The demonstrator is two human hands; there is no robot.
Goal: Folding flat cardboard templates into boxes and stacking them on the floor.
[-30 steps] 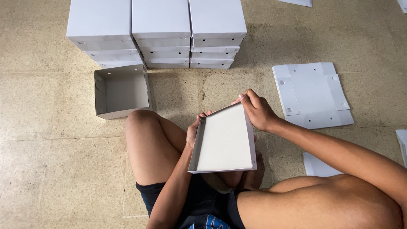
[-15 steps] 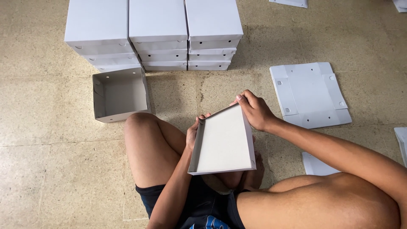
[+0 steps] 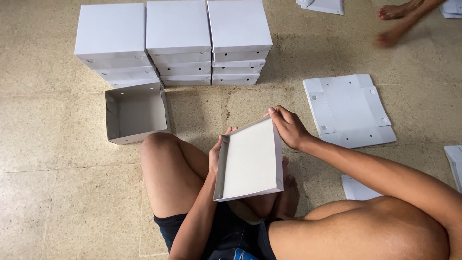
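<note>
I sit on the floor with a shallow white cardboard box lid [image 3: 250,161] held over my lap, its hollow side up. My left hand [image 3: 217,153] grips its left wall, fingers curled over the rim. My right hand [image 3: 288,127] pinches the far right corner of the lid. An open white box bottom [image 3: 135,113] stands on the floor just beyond my left knee. A flat unfolded white cardboard blank [image 3: 347,110] lies on the floor to the right of my right hand.
Three stacks of closed white boxes [image 3: 178,43] stand in a row ahead. More flat blanks lie at the right edge [image 3: 455,161], by my right leg [image 3: 357,188] and at the top [image 3: 327,6]. Another person's bare feet [image 3: 399,21] are at the top right.
The view has tilted slightly, bringing another person's feet into sight at the top right. Both hands keep the same hold on the lid, which has barely moved.
</note>
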